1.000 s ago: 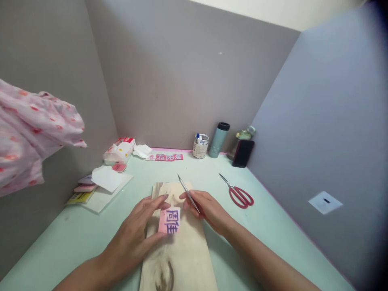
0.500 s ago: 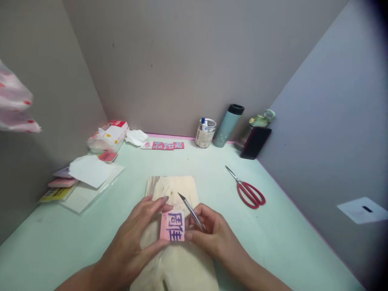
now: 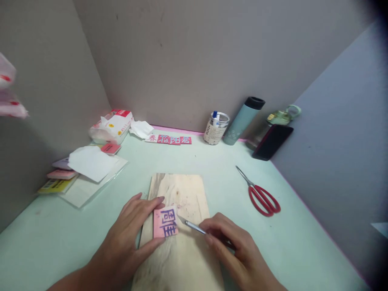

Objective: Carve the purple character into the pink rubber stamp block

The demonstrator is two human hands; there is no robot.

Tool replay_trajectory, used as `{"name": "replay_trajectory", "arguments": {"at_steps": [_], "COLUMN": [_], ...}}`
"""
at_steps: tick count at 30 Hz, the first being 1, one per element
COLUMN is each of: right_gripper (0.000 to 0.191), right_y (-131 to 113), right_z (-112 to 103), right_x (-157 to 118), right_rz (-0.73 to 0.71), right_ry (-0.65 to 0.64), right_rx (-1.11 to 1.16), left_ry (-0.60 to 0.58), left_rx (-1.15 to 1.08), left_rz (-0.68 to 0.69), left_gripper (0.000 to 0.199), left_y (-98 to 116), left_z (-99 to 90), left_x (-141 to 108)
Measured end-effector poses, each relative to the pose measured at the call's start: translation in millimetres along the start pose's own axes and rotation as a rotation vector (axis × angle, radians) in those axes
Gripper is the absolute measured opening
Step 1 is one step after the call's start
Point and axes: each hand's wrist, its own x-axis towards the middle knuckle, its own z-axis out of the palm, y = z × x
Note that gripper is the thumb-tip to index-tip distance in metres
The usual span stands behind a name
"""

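A pink square block [image 3: 165, 223] with purple lettering lies on a pale wooden board [image 3: 194, 198]. My left hand [image 3: 130, 230] holds the block from the left, with fingers at its top edge and the thumb at its bottom edge. A silver craft knife [image 3: 194, 227] is gripped in my right hand [image 3: 232, 242]. Its blade points left, close to the block's right edge; whether it touches cannot be told. Small pinkish crumbs are on the board above the block.
Red-handled scissors [image 3: 260, 196] lie right of the board. Behind stand a jar of pens [image 3: 214, 131], a teal bottle [image 3: 242, 123] and a dark phone [image 3: 274, 141]. Lettered tiles [image 3: 174, 139], a tissue pack [image 3: 113, 127] and papers [image 3: 91, 163] are farther left.
My right hand has moved away from the block, and the knife has swung from pointing steeply up to lying flatter, its tip near the block's right edge. The view has shifted slightly.
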Motion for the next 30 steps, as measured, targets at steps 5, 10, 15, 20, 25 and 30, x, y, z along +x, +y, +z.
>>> {"name": "replay_trajectory", "arguments": {"at_steps": [5, 10, 15, 20, 25, 30], "right_gripper": [0.025, 0.028, 0.029, 0.027, 0.030, 0.025], "right_y": [4, 2, -5, -4, -5, -7], "right_z": [-4, -1, 11, 15, 19, 26], "right_x": [-3, -5, -4, -2, -5, -7], "right_rz": [-0.002, 0.169, 0.256, 0.247, 0.084, 0.053], "right_ry": [0.027, -0.043, -0.055, 0.171, 0.310, 0.342], "right_rx": [0.045, 0.421, 0.841, 0.724, 0.516, 0.322], "left_ry": [-0.027, -0.028, -0.050, -0.060, -0.048, -0.035], "left_rx": [-0.006, -0.066, -0.144, -0.198, -0.245, -0.239], "left_rz": [-0.005, -0.027, -0.058, -0.110, -0.162, -0.134], "left_gripper": [0.052, 0.058, 0.059, 0.060, 0.056, 0.055], "left_y": [0, 5, 9, 12, 21, 23], "left_z": [2.4, 4.9, 4.8, 4.6, 5.8, 5.1], "left_x": [0, -4, -6, -9, -9, -6]}}
